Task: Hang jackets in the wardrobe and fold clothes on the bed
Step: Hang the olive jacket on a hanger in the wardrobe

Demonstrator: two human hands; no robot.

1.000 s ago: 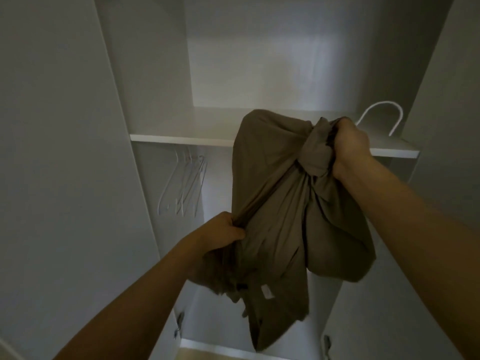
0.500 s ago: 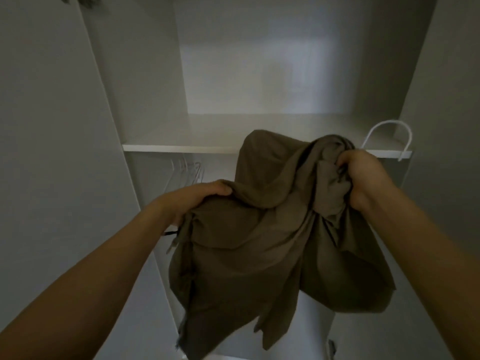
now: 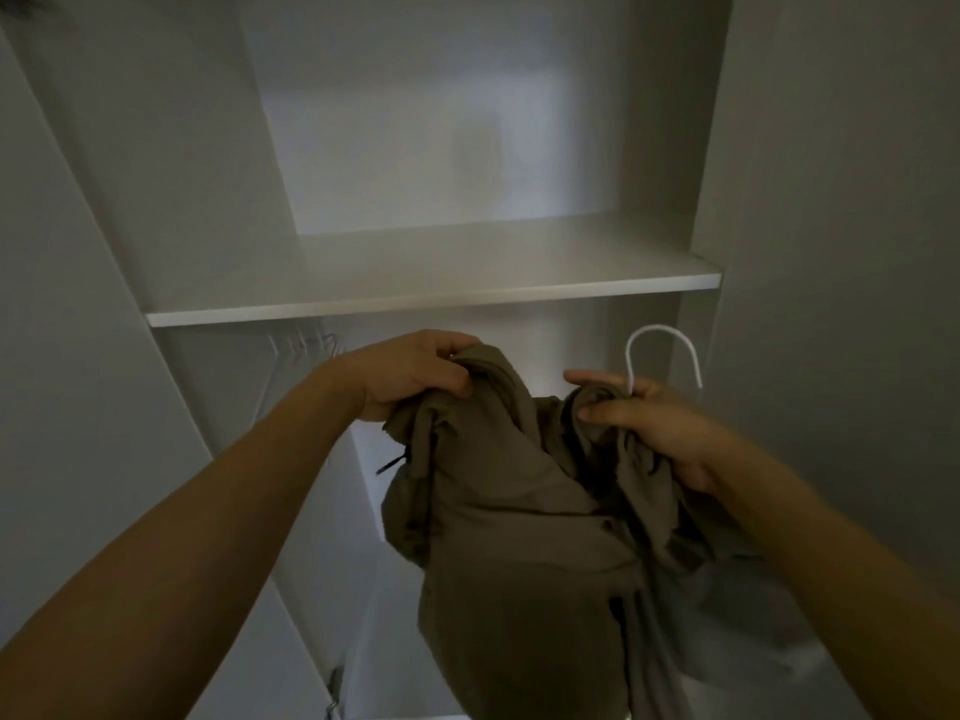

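Observation:
A brown-olive jacket [image 3: 519,537] hangs bunched in front of the open white wardrobe [image 3: 431,298]. My left hand [image 3: 415,376] grips a fold at the jacket's upper left edge. My right hand [image 3: 644,423] holds the bunched fabric at the upper right together with a white hanger, whose hook [image 3: 665,350] rises above my fingers. The rest of the hanger is hidden inside the fabric. A dark drawstring end [image 3: 389,466] sticks out at the jacket's left side.
A white shelf [image 3: 363,309] runs across the wardrobe just above my hands. Several white hangers [image 3: 306,348] hang under it at the left. The wardrobe's side panels stand close on both sides. A door hinge [image 3: 332,706] shows at bottom left.
Both hands and the jacket have dropped below the shelf. My left hand has shifted to the jacket's upper edge. The hanger hook now stands above my right hand.

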